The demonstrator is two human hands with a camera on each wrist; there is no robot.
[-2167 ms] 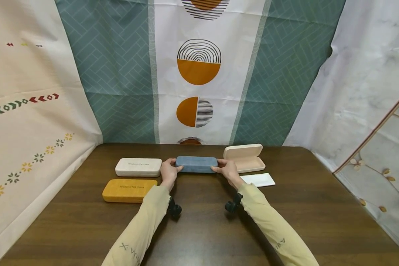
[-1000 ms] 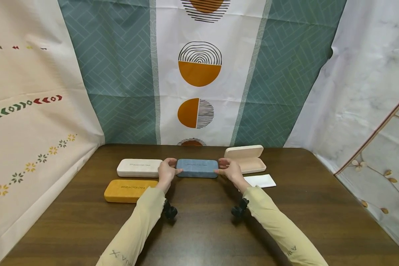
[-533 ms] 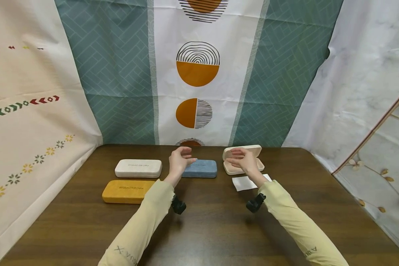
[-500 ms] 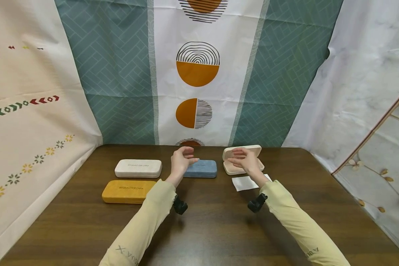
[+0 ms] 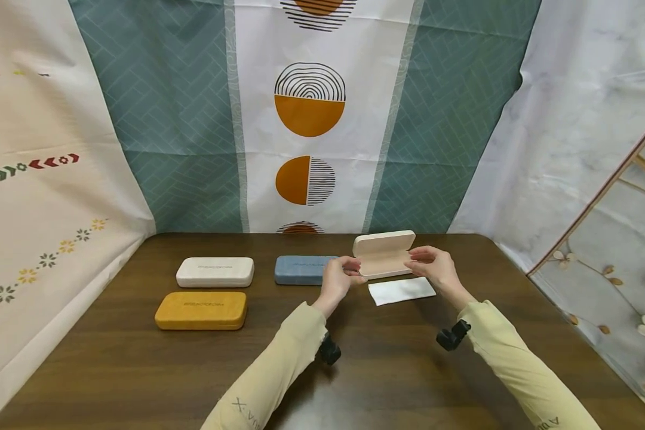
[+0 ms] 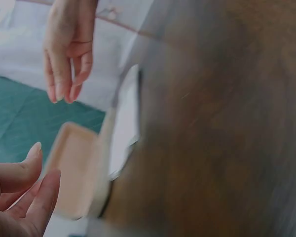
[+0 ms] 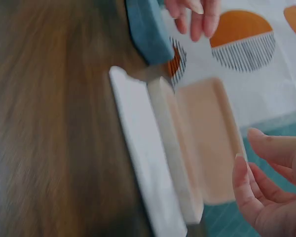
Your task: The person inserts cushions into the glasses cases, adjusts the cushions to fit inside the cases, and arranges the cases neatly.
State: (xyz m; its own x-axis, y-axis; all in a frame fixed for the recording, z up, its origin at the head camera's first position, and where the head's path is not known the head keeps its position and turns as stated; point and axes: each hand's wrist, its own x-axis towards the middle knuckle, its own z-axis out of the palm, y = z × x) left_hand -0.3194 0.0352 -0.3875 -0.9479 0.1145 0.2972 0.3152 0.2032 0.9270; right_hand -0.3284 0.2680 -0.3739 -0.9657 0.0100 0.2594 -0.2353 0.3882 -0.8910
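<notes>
A cream glasses case (image 5: 384,245) stands with its lid up at the back right of the table, its peach lining bare. My left hand (image 5: 337,279) hovers by the case's left end, thumb and fingers apart. Near the right end is my right hand (image 5: 437,269), fingers loosely bent. Both wrist views show gaps between thumb and fingertips, and neither hand holds anything. In front of the case lies a flat white piece (image 5: 403,291), like a folded cloth. A closed blue glasses case (image 5: 298,270) sits to the left, its right end partly behind my left hand.
Farther left, a closed white glasses case (image 5: 215,272) lies behind a closed yellow one (image 5: 200,310). The brown table (image 5: 387,370) ends at patterned cloth hangings (image 5: 312,197) at the back and on both sides.
Both hands held the blue case's ends, drew it slightly toward me and let go. They have since moved right, to the open cream case.
</notes>
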